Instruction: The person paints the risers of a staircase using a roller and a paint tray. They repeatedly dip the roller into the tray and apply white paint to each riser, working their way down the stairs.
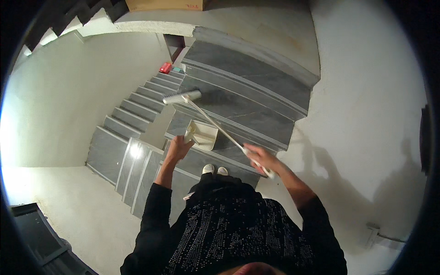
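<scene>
My right hand (pixel 262 159) is closed round the upper end of a white broom handle. The broom (pixel 215 123) slants away to the far left, and its wide white head (pixel 182 97) is at a grey stair step; whether the bristles touch the step I cannot tell. In my left hand (pixel 179 147) is the handle of a cream dustpan (pixel 208 141), fingers wrapped round it. The pan hangs or rests over the steps in front of my feet, its open tray facing up with ridges inside. The two hands are apart.
Grey stone steps (pixel 247 85) with pale edge strips rise ahead, and a narrower flight (pixel 137 107) lies to the left. A red object (pixel 166 68) sits by that flight's far end. A white wall (pixel 366 137) bounds the right. My white shoes (pixel 208 168) stand on a step.
</scene>
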`<state>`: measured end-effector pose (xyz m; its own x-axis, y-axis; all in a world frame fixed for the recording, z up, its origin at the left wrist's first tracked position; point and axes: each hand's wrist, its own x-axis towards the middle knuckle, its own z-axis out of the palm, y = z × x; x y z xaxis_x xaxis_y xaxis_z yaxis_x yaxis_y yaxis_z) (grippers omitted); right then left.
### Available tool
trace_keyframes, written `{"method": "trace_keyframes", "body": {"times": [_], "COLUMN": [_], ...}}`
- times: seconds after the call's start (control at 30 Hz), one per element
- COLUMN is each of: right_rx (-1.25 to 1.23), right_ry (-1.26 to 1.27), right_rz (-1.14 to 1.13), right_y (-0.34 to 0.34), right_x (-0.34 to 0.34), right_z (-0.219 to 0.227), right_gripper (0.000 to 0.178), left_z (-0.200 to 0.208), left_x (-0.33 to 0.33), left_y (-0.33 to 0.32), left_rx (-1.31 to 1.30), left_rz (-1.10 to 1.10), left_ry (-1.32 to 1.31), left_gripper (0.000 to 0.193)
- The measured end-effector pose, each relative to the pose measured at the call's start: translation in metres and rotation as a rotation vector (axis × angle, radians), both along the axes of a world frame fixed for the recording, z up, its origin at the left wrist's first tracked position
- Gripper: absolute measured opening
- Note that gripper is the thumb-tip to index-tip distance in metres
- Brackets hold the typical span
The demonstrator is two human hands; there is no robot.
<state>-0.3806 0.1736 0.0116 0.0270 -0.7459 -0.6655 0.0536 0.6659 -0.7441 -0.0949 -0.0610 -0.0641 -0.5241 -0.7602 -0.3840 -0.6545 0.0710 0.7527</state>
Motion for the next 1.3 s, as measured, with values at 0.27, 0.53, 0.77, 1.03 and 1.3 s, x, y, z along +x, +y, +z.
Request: {"method": "trace_keyframes", "body": {"times": [0.27,0.53,0.77,1.03,1.3], "right_rx": [0.064,0.108,0.179,0.461,0.026], "right_ry": [0.233,0.359,0.168,0.208,0.179], "right_rz": [-0.009,-0.020,-0.150,-0.053,-0.132], "right_y": [-0.143,0.002,0.127,0.130,0.039], "right_x": [-0.020,-0.031,0.022,0.038,-0.010], "right_z": [-0.075,-0.118,-0.065,0.075,-0.042], "right_gripper": [0.058,0.055,0.055,0.059,0.059], "left_z": [0.004,0.014,0.017,0.023,0.018], "left_x": [-0.009,-0.011,-0.015,-0.032,-0.048], "left_y": [0.001,0.002,0.016,0.044,0.075], "left_rx": [-0.038,0.093,0.209,0.236,0.306], "left_rz": [-0.029,-0.022,-0.062,-0.073,-0.072], "left_ry": [-0.037,-0.047,0.036,0.040,0.112], "left_gripper": [0.044,0.040,0.033,0.036,0.034]}}
